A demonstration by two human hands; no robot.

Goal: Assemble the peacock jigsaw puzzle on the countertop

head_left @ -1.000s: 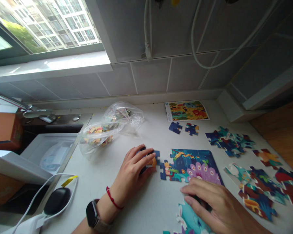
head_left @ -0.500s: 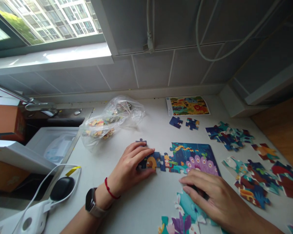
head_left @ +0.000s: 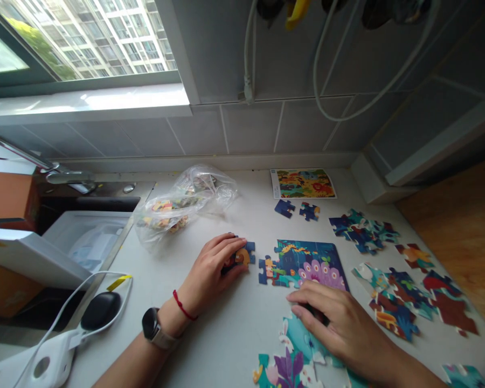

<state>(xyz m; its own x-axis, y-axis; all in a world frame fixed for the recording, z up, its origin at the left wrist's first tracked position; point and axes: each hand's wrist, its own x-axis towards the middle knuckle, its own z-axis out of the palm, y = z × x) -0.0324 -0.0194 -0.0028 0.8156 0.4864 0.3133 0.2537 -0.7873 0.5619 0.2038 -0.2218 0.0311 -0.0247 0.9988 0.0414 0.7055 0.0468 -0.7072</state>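
My left hand (head_left: 217, 262) lies over a small group of joined dark-blue jigsaw pieces (head_left: 243, 257), its fingers on the far edge and thumb on the near edge. A narrow gap parts these pieces from a larger joined jigsaw section (head_left: 297, 251) with a purple fan-shaped figure, rounded at its far right corner. Resting at the near edge of that section, my right hand (head_left: 333, 320) has its index finger and thumb stretched out, slightly apart. The space under its palm is dark and hidden. Below it lies another joined section (head_left: 301, 337) in teal with white rabbits, partly covered by the hand.
Loose jigsaw pieces (head_left: 398, 296) lie in heaps at the right. Two blue pieces (head_left: 285, 208) sit below a picture card (head_left: 303, 184) by the wall. A clear plastic bag (head_left: 178, 205) holds more pieces. At the left are a sink, boxes and a power strip (head_left: 50, 358) with cable.
My left hand has shifted slightly left with its pieces, so a gap now shows between them and the larger section. The camera view has tilted and shifted a little. My right hand stays nearly in place.
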